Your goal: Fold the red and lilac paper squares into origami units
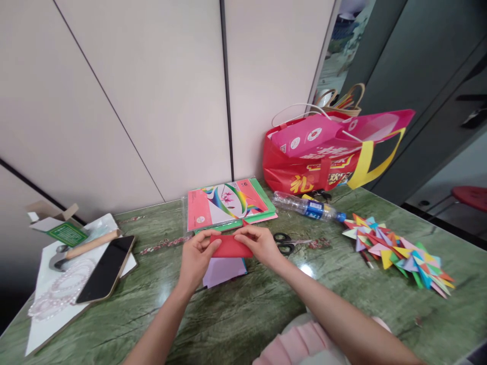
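My left fingers (215, 247) and right fingers (244, 238) pinch the red paper (231, 247) near either end, its long axis crosswise over the purple paper (225, 274).

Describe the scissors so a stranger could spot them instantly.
On the green marbled table, find the right hand pinching red paper. Just right of that hand, nearer than the clear bottle, lie the scissors: black looped handles and metal blades set them apart from that blue-capped bottle.

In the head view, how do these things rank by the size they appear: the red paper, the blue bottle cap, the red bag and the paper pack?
Largest to smallest:
1. red bag
2. paper pack
3. red paper
4. blue bottle cap
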Demonstrator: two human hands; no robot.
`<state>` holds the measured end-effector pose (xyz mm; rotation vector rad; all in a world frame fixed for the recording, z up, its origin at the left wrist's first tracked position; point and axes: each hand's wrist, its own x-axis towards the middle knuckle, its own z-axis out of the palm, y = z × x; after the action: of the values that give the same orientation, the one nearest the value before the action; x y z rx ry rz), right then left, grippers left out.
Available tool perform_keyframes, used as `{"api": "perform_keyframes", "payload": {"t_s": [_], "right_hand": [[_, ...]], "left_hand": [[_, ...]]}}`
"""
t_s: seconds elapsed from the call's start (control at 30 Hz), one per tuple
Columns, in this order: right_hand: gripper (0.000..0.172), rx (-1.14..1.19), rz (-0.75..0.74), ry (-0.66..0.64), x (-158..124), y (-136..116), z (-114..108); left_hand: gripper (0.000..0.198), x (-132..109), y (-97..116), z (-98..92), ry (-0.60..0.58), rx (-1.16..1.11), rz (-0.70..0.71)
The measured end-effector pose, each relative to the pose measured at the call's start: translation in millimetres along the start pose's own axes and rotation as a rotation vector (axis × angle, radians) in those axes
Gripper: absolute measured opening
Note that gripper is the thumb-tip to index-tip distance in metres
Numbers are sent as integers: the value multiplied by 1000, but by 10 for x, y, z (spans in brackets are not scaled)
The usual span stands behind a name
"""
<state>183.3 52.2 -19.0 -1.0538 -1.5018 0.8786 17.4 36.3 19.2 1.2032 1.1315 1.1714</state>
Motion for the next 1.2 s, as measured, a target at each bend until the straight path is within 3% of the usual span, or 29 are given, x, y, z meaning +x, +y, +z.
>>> {"api": "perform_keyframes", "payload": {"t_s": [0.37, 1.2], "right_hand": [[11, -44, -65, 18, 7, -40, -14], [13, -77, -37, 8, 14, -57, -37]], "left_hand": [[25, 14, -6, -40, -26, 33, -4], [22, 18, 54, -63, 2, 85, 10]]}}
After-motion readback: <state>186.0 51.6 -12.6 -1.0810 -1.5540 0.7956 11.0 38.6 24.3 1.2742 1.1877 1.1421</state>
